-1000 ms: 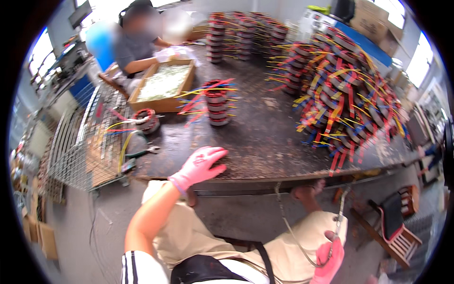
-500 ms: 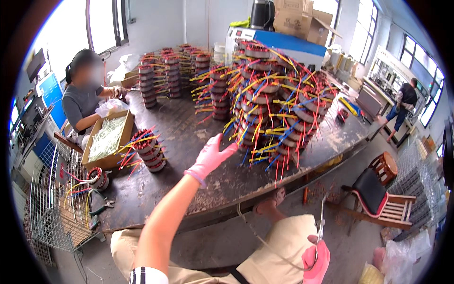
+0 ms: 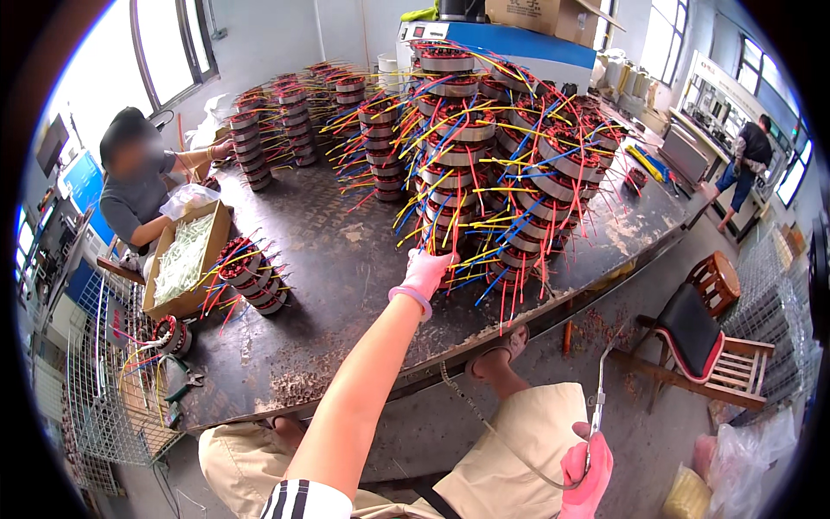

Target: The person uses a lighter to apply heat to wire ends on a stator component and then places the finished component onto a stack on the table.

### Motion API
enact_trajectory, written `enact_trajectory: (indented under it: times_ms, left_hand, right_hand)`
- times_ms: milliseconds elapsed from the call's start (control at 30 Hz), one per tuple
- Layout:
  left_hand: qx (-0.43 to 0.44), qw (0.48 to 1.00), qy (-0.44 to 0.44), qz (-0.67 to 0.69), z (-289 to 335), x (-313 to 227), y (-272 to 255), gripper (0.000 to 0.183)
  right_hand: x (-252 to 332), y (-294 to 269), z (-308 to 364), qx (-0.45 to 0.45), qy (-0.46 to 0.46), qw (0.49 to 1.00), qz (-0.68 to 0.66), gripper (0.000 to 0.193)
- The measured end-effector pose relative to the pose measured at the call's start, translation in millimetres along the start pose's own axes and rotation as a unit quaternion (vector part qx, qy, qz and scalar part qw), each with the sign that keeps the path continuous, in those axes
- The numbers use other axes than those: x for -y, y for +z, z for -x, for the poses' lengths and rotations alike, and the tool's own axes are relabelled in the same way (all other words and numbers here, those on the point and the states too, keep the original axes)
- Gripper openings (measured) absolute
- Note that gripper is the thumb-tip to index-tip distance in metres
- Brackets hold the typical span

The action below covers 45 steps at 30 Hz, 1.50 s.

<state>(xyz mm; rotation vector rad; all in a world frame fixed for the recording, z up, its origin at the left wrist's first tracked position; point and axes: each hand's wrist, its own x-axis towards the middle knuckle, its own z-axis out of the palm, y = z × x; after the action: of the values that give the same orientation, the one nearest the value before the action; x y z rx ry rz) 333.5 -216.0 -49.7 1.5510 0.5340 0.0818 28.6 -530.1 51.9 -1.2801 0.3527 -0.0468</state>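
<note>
Tall stacks of motor stators (image 3: 450,177), grey rings with red windings and red, yellow and blue leads, stand in front of me. My left hand (image 3: 427,272), in a pink glove, is closed at the foot of the nearest stack, on its lowest stator; leads partly hide the fingertips. Low at the right, my right hand (image 3: 586,474), also gloved in pink, is closed around a slim metal wand (image 3: 599,389) with a bent tip. A thin hose (image 3: 493,430) runs from this wand across my lap toward the table's edge.
A short tilted stator stack (image 3: 252,275) stands left on the dark table (image 3: 346,337), near a cardboard box of pale sleeves (image 3: 183,264), a single stator (image 3: 173,336) and pliers (image 3: 183,379). A co-worker (image 3: 138,186) sits at the far left. At right is a chair (image 3: 696,342).
My left hand has moved right and closed at the foot of the nearest stack; its fingers were spread before. The right hand keeps the wand. The co-worker has reached an arm toward the far stacks.
</note>
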Motion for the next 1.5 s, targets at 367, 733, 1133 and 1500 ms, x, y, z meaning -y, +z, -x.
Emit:
enact_trajectory:
  times_ms: [367, 733, 1133, 1500]
  left_hand:
    - [-0.076, 0.946, 0.118, -0.292, 15, -12, -8, 0.090]
    - [-0.112, 0.927, 0.160, -0.319, 11, 1, -18, 0.042]
    - [-0.050, 0.910, 0.203, -0.359, 29, -9, -42, 0.038]
    - [0.175, 0.955, 0.159, -0.178, 59, -92, -141, 0.069]
  right_hand:
    - [15, 11, 13, -0.017, 0.009, 0.999, 0.033, 0.039]
    - [17, 12, 21, 0.009, 0.001, 0.999, 0.045, 0.043]
    - [22, 14, 30, 0.026, -0.010, 0.997, 0.068, 0.043]
    - [31, 6, 32, 0.036, -0.020, 0.997, 0.061, 0.040]
